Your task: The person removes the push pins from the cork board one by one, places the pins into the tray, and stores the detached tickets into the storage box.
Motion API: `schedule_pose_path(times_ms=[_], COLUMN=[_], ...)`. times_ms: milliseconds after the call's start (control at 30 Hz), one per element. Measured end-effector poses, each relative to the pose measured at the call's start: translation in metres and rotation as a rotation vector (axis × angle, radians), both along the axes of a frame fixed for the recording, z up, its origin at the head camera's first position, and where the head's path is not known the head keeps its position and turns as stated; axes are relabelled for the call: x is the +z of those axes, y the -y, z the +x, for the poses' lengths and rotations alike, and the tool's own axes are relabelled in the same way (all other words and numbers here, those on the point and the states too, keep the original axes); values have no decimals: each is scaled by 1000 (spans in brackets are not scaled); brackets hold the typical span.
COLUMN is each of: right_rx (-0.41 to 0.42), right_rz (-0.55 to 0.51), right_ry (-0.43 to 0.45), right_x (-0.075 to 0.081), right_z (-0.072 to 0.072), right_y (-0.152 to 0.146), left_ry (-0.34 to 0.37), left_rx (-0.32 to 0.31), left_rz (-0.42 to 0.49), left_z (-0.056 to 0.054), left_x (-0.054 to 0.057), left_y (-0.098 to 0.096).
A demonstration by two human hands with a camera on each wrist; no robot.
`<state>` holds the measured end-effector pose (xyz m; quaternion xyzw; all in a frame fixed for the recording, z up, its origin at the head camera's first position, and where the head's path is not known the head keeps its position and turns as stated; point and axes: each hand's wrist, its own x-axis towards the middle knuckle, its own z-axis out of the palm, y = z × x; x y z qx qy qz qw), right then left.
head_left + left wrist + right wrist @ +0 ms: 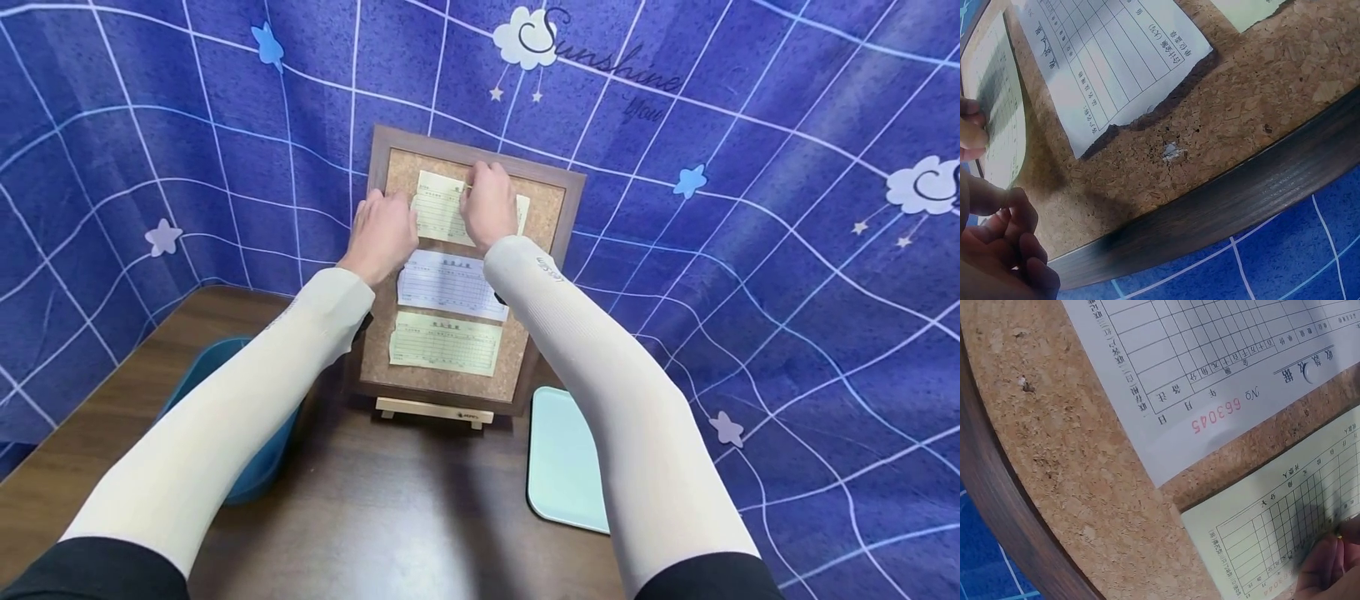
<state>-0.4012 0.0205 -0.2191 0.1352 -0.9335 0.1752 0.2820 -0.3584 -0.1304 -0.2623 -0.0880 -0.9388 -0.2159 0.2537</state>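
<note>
A framed cork board leans on a small wooden easel. Three printed receipt slips are on it: a pale yellow slip at the top, a white slip in the middle and a pale green slip below. My left hand pinches the yellow slip's left edge, thumb against finger in the left wrist view. My right hand is over that slip's upper middle. In the right wrist view its fingertips pinch a tiny yellow thing against the paper, apparently a push pin, mostly hidden by the fingers.
A blue-green bin stands on the wooden table at the left, partly behind my left forearm. To the right lies a pale mint tray. A blue checked curtain hangs behind the board.
</note>
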Motion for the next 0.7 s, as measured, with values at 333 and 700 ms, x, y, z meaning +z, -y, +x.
schedule_pose_path(times_ms=[333,700], right_rx=[-10,90], right_rz=[-14,-88], right_ry=[-22,-38], right_x=[0,-4], right_z=[-1,2], right_y=[0,-9], left_ry=[-32,-41], left_rx=[-1,5], left_rz=[8,8], left_z=[0,-1], left_x=[0,1], left_y=[-1,0])
